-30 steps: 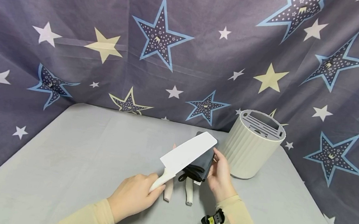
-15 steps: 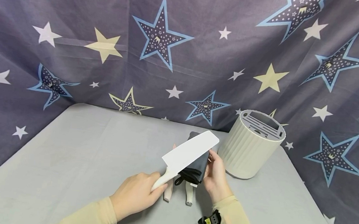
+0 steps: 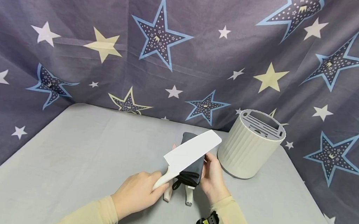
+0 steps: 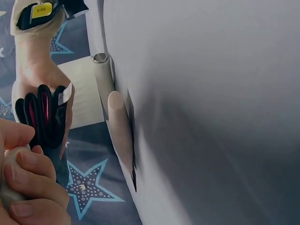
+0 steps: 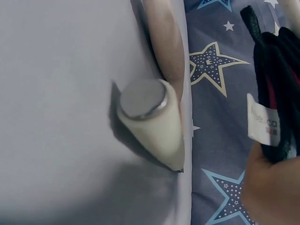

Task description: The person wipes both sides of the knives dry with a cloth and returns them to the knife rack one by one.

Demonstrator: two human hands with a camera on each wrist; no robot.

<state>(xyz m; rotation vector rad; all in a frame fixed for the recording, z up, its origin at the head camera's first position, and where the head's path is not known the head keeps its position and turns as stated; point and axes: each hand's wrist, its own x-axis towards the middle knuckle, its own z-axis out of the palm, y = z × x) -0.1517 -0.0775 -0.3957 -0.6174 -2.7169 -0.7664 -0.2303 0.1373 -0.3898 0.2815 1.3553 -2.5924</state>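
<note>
Star-print backdrop point(image 3: 79, 19) hangs behind a grey table point(image 3: 100, 148). White cleaver point(image 3: 192, 150) is in L hand point(image 3: 136, 193), w/ fingers curled round the handle; blade slants up & away to the R. Dark folded cloth point(image 3: 195, 167) is in R hand point(image 3: 213, 178), gripped along its R side, held up off the table, mostly behind/below the blade. Can't tell if blade & cloth touch.

L arm comes in from bottom L, R arm from bottom R, both in tan sleeves; black device point(image 3: 207, 223) strapped at R wrist. White tag point(image 5: 263, 123) sticks out of the cloth, per R wrist cam.

Below, on table: pink handle point(image 3: 168, 192) & white handle point(image 3: 189, 196), side by side, upper parts blocked by cleaver/cloth in head view. Cream ribbed knife block point(image 3: 246, 152), slotted top, stands just R of R hand, apart from blade tip.
</note>
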